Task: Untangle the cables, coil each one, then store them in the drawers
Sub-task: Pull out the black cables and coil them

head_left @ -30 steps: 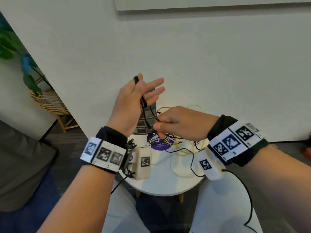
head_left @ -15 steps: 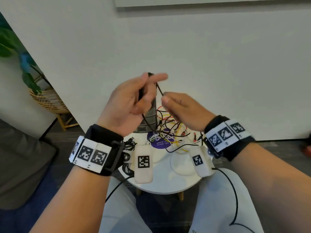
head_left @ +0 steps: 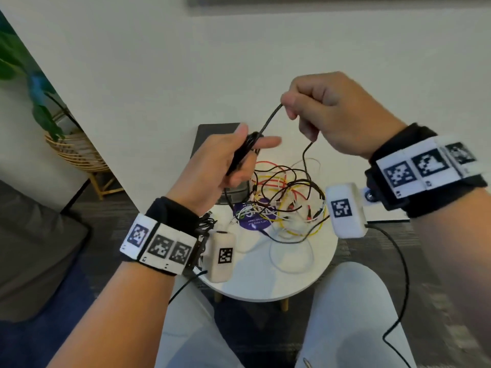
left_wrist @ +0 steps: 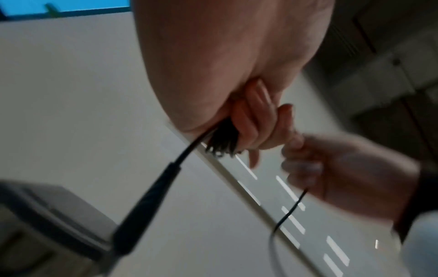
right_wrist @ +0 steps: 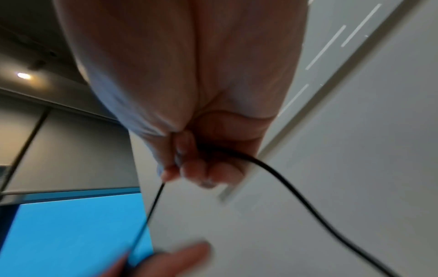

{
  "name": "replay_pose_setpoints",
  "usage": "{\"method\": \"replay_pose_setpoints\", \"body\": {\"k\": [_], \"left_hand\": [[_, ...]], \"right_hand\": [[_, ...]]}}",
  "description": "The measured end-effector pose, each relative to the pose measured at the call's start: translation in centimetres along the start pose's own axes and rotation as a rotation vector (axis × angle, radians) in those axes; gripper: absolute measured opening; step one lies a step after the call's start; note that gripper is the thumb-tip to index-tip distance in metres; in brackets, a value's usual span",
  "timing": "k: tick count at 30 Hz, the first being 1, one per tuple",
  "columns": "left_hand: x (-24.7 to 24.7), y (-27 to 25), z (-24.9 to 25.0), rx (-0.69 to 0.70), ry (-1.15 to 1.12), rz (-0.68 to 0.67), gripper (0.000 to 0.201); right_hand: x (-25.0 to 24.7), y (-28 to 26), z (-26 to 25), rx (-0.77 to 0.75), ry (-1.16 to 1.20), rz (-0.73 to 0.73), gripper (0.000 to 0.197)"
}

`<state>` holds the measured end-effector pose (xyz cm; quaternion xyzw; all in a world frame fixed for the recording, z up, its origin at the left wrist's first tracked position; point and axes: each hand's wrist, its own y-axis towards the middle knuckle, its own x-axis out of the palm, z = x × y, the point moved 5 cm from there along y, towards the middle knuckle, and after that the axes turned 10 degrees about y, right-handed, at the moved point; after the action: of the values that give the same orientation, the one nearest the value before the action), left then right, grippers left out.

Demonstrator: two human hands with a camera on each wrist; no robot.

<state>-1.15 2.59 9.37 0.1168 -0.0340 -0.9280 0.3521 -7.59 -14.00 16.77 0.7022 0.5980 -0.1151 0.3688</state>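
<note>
The left hand [head_left: 223, 158] clamps the finished loops of the black cable [head_left: 268, 120] above the counter [head_left: 265, 282] so they cannot spring apart — the right hand [head_left: 334, 112] pinches its free length, raised to feed another turn.

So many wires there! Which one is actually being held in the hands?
The black cable: the left hand grips its coiled loops, the right hand pinches its free length. The red, yellow and white wires lie tangled on the table.

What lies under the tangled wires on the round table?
Under the tangled wires a purple round sticker shows on the white table. Most of its print is covered.
</note>
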Motion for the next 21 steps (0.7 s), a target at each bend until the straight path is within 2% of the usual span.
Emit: {"method": "replay_pose_setpoints", "body": {"k": [2, 4, 7, 9, 11, 13, 16, 18, 21], "left_hand": [[0.3, -0.1, 0.9, 0.054, -0.141, -0.081, 0.051], [-0.2, -0.1, 1.8, 0.144, -0.234, -0.069, 0.05], [-2.1, 0.2, 2.4, 0.231, -0.334, 0.078, 0.045], [-2.7, 0.4, 2.3, 0.211, -0.31, 0.19, 0.032], [-2.2, 0.5, 1.8, 0.135, -0.217, 0.231, 0.021], [-1.5, 0.8, 0.8, 0.086, -0.021, 0.223, 0.021], [-1.1, 1.2, -0.1, 0.081, 0.351, 0.157, 0.029], [-0.6, 1.0, 0.0, 0.084, 0.386, 0.079, 0.031], [0.2, 0.7, 1.0, 0.104, 0.434, 0.019, 0.049]], "right_hand": [[1.5, 0.1, 1.8, 0.053, 0.147, 0.034, 0.033], [3.9, -0.2, 3.7, 0.102, 0.245, 0.017, 0.034], [8.2, -1.9, 4.9, 0.127, 0.113, -0.123, 0.036], [10.6, -3.1, 4.3, 0.108, 0.026, -0.252, 0.036], [11.5, -3.5, 2.6, 0.048, -0.004, -0.346, 0.035], [10.6, -3.2, 0.6, -0.006, -0.055, -0.379, 0.03], [7.0, -1.8, -1.3, -0.086, -0.134, -0.276, 0.025], [5.0, -1.0, -1.4, -0.11, -0.184, -0.233, 0.027], [3.0, -0.4, -0.3, -0.121, -0.19, -0.172, 0.024]]}}
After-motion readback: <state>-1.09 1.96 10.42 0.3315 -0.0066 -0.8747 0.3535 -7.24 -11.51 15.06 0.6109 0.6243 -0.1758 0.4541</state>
